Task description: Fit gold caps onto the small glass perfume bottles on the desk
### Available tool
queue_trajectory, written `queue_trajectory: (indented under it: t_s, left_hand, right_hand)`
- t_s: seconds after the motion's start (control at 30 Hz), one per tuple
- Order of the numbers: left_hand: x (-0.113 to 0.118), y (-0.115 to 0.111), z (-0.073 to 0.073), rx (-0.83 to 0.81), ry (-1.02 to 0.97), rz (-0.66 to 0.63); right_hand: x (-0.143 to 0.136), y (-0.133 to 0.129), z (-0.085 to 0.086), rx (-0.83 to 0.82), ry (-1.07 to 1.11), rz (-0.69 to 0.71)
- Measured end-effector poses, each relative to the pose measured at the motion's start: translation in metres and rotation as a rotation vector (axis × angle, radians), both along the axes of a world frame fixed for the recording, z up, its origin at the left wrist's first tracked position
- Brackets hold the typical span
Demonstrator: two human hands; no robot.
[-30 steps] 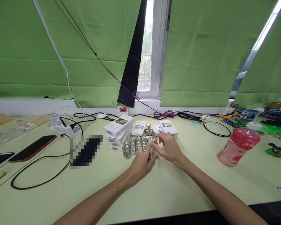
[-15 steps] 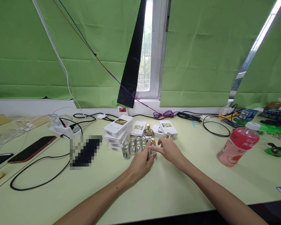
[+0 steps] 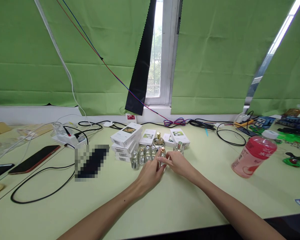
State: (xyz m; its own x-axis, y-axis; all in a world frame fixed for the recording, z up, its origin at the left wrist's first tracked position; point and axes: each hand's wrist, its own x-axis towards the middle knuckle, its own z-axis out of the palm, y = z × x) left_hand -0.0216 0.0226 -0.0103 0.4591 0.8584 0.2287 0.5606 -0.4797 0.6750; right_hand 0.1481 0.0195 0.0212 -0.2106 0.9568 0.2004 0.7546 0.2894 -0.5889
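One gold-capped bottle (image 3: 162, 153) between fingers of left hand (image 3: 150, 172); right hand's (image 3: 178, 163) pinch unclear

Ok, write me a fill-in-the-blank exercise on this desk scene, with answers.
1. The small bottle at the left hand and right hand has its cap at the ____.
2. The pink drink bottle stands to the ____ of both hands.
3. The stacked boxes are mainly ____.
4. The blinds are ____.

Missing words: top; right; white; green.
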Motion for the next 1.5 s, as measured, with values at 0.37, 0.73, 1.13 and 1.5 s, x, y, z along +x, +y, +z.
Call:
queue_trajectory:
  t_s: [0.37, 0.73, 1.13, 1.5]
  left_hand:
    - [-0.001, -0.002, 0.004, -0.014, -0.018, 0.004]
    - [-0.001, 0.000, 0.001, -0.009, -0.018, 0.009]
    - [-0.001, -0.004, 0.002, 0.061, 0.055, 0.068]
    - [0.000, -0.006, 0.007, 0.041, 0.059, 0.113]
  right_hand:
    - [-0.003, -0.002, -0.001, 0.018, -0.005, 0.014]
    - [-0.004, -0.003, -0.004, 0.019, 0.006, 0.037]
    - [-0.001, 0.013, -0.022, 0.254, 0.064, -0.112]
    - [-0.001, 0.017, -0.045, 0.253, 0.147, 0.006]
